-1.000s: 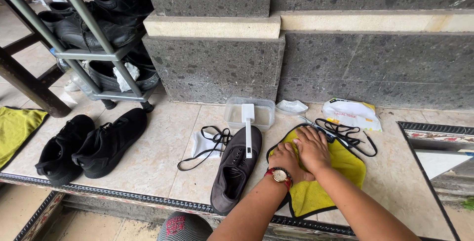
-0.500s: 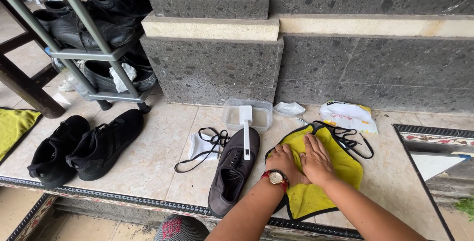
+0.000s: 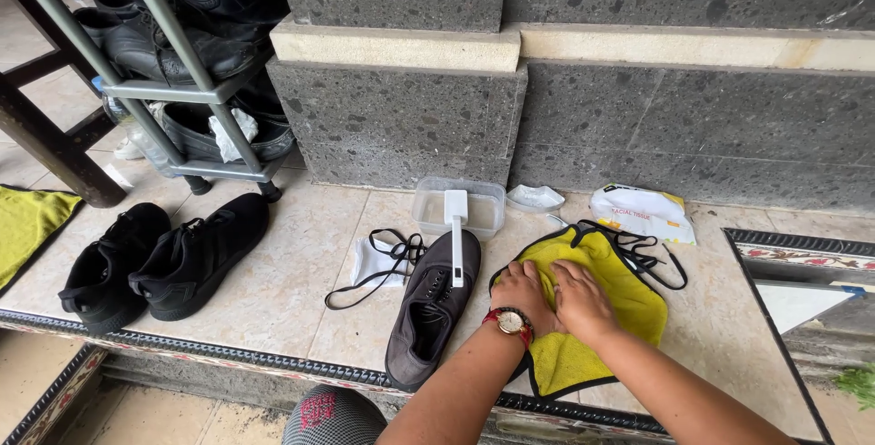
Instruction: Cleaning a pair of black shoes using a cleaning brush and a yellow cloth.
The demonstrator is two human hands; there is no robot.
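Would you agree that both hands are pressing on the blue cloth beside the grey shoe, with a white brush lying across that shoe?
Not quite: the cloth is yellow with a dark edge, not blue, as the head view shows. The rest holds: the left hand and right hand press on it beside the grey shoe, and the white brush lies across that shoe.
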